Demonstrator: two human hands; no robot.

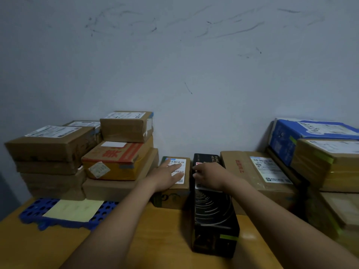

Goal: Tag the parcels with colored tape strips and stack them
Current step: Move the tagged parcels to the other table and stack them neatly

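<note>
Indoors, wooden table (165,232) against scuffed wall (174,65), left hand (167,175) flat on small cardboard box (172,199), right hand (208,175) gripping adjacent black box (213,216)

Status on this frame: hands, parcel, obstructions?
Left hand flat on small brown parcel. Right hand curled on black box. Left stack, right stack crowd close.

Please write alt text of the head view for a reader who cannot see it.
On a wooden table, the left hand rests flat on a small brown box, and the right hand curls over the top of a black box beside it. Stacked cardboard parcels stand against the wall on both sides.
</note>
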